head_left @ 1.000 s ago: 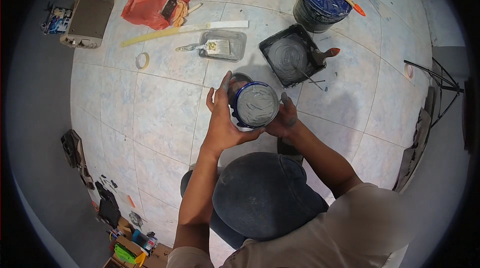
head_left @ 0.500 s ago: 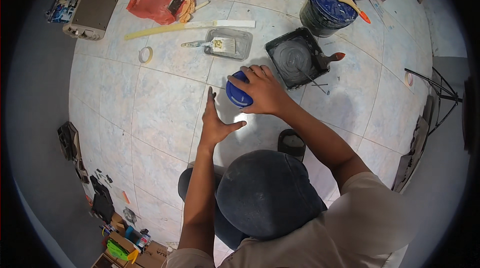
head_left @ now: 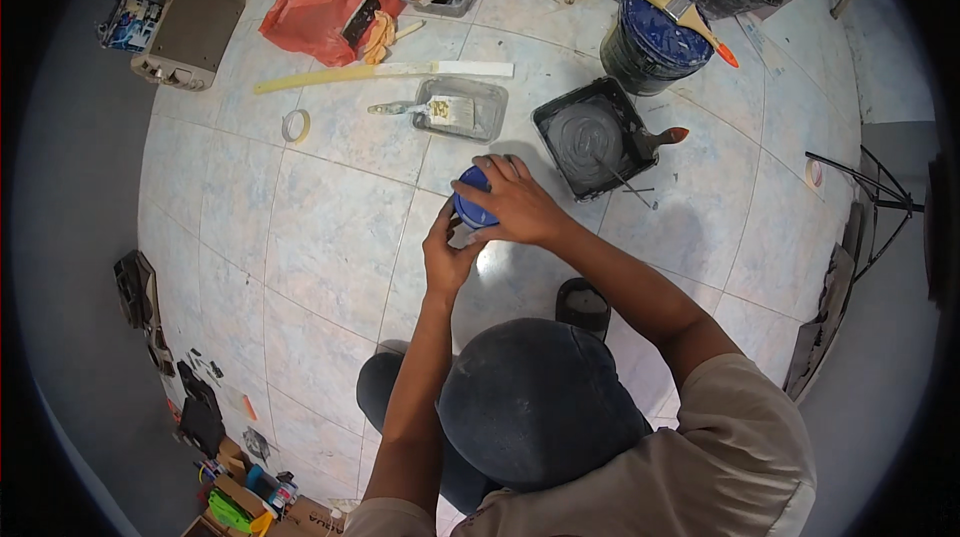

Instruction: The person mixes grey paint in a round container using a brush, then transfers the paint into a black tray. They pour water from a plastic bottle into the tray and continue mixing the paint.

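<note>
A small round container with a blue lid (head_left: 475, 214) is between my two hands, over the tiled floor in front of my knees. My right hand (head_left: 522, 205) is closed over the lid from the right, its fingers curled across the far edge. From the near left, my left hand (head_left: 446, 255) wraps the container's side, with fingers and thumb around it. Most of the container's body is hidden under my hands. Just beyond, to the right, lies a black square tray (head_left: 633, 150) with grey paste and a thin stirring rod in it.
A grey tray with a wide brush (head_left: 452, 113) lies ahead. Farther off are a yellow-white strip (head_left: 385, 72), a red plastic bag (head_left: 325, 7) and a blue-lidded bucket (head_left: 650, 42) with a brush on top. A tape roll (head_left: 295, 126) lies left; a sandal (head_left: 583, 307) sits near my knee.
My left hand, apart from the container and spread before, has moved up and closed around its side. My right hand stays on the blue lid.
</note>
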Motion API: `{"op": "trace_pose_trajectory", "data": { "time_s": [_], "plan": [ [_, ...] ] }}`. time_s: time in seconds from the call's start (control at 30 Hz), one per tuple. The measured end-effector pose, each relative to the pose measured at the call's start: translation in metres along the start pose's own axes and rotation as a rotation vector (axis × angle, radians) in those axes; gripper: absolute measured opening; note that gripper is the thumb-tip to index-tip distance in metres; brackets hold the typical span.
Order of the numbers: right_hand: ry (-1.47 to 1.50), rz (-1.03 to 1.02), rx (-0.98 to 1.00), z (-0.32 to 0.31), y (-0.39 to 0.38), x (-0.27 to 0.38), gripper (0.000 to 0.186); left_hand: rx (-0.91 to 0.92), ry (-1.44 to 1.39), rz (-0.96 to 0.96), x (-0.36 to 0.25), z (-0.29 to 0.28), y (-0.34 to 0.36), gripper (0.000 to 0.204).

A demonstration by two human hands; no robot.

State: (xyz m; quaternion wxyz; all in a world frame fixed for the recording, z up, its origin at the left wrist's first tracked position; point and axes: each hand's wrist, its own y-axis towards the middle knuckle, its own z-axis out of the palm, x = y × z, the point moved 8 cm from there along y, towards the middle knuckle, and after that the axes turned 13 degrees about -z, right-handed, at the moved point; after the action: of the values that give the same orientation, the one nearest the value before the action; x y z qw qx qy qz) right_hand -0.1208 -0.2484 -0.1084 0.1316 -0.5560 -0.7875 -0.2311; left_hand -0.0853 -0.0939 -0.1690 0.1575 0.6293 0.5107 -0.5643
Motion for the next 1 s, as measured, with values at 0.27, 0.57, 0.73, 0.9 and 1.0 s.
{"op": "trace_pose_trajectory", "data": {
  "time_s": [0.27, 0.57, 0.73, 0.9, 1.0],
  "plan": [
    [-0.121, 0.024, -0.015, 0.012, -0.001, 0.014, 0.066, -0.004, 0.102, 0.011, 0.006, -0.004, 0.0, 0.081],
    [-0.02, 0.002, -0.032, -0.009, 0.005, 0.021, 0.074, 0.221, 0.108, -0.062, 0.008, -0.013, 0.004, 0.087],
    [0.034, 0.03, -0.326, -0.066, -0.028, 0.015, 0.069, 0.227, -0.127, -0.284, 0.046, -0.013, -0.02, 0.091],
    [0.066, 0.522, -0.996, -0.118, -0.202, -0.019, 0.049, 0.088, 0.017, -0.503, 0.09, -0.035, -0.089, 0.079],
    [0.293, 0.923, -0.96, -0.111, -0.285, -0.097, 0.051, 0.314, -0.178, -0.693, 0.191, -0.058, -0.105, 0.072]
  ]
}}
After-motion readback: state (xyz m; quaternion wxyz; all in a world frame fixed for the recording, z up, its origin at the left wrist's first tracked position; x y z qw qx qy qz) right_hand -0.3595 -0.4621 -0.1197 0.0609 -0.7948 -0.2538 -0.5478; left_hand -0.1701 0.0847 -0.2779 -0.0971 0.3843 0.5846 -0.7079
